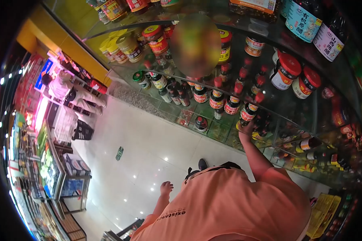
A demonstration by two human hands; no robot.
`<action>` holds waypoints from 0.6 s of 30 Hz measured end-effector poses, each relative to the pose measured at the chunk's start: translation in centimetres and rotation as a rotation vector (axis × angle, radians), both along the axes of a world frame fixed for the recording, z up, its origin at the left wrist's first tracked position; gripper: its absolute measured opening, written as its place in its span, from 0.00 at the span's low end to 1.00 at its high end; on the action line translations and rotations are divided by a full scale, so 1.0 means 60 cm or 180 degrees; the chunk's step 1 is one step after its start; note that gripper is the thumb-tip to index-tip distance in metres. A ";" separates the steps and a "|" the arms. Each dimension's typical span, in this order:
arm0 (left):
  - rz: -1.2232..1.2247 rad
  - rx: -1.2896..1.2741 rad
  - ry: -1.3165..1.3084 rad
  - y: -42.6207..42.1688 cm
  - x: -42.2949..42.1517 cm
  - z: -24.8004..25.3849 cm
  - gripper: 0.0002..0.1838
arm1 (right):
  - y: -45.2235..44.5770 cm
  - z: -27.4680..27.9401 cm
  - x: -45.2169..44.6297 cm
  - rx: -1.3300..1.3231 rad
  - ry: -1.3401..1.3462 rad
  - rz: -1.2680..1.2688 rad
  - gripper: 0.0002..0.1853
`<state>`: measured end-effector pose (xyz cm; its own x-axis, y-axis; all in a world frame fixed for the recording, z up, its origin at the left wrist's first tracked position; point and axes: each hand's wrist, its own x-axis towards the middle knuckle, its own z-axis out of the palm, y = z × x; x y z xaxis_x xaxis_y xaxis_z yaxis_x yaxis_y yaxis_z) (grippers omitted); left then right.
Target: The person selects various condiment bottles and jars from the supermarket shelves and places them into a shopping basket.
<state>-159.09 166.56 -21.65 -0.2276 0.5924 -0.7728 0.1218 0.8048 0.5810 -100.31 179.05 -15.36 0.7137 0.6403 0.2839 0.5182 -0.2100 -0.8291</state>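
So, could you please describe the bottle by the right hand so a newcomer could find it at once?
Find the glass shelving, then its row of dark, red-capped bottles. The bottle sits toward the row's right; unlike its neighbours, it has the right hand at its base.

blurry oval patch (pixel 196 46) hiding pt of red-lid jar (pixel 225 47), dark btls (pixel 302 22) cut off up top, R hand (pixel 246 130) w/ fingertips part hidden, grip on sauce btl (pixel 247 115) unclear, orange shirt (pixel 229 209) cut off at btm, cart (pixel 132 228) likewise, bkgd person (pixel 61 86) too small for detail
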 end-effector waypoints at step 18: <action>-0.4433 0.0998 0.1068 0.206 -0.164 -0.192 0.20 | -0.099 -0.011 -0.089 -0.0198 0.0014 0.0018 0.18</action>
